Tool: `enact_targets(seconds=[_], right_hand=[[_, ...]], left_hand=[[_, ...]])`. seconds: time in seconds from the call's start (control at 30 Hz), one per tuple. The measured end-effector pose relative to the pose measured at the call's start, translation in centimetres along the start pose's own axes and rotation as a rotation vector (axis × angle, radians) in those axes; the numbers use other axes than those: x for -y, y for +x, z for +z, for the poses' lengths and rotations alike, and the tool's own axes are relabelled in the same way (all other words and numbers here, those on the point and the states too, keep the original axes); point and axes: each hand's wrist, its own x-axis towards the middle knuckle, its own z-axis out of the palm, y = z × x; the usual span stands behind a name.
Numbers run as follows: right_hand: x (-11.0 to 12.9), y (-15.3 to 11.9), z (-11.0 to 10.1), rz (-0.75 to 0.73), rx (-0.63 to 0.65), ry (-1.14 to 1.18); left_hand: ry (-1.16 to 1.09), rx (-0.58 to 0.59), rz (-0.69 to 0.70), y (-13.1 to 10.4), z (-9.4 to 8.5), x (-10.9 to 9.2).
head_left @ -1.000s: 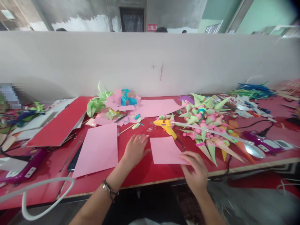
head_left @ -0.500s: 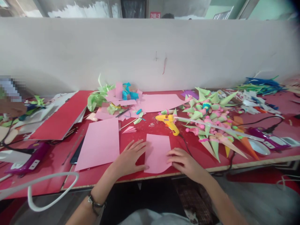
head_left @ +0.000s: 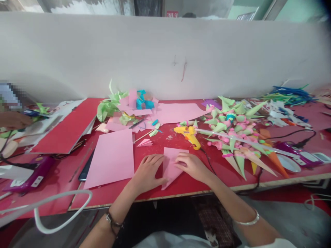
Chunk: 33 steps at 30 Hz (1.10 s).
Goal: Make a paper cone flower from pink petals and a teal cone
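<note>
A small sheet of pink paper lies on the red table before me, its lower right corner folded over toward the upper left, leaving a slanting edge. My left hand rests with fingers stretched out along the sheet's left side, the thumb at its lower left edge. At the fold, my right hand has its fingers curled together on the paper's corner. A larger pink sheet lies left of my left hand. A small folded pink paper piece and a yellow glue gun are just beyond the hands.
Several green-and-pink paper cones are heaped at the right. Purple power strips sit at both sides, with cords. Paper scraps lie along the partition. Another person's hand shows at the far left.
My right hand has moved left and up, carrying the paper's lower right corner over into a diagonal fold. My left hand stays on the left edge.
</note>
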Motion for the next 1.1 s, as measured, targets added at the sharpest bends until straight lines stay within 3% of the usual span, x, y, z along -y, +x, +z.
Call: enact_targets(seconds=[0.57,1.1], right_hand=[[-0.3,1.6,2.3,-0.060,-0.058,-0.244],[-0.3,1.8,2.5,-0.008,-0.100,-0.204]], left_hand=[[0.021,-0.052,-0.044,0.3,1.4,0.6],[0.014,-0.057,-0.037,0.1,1.2,0.5]])
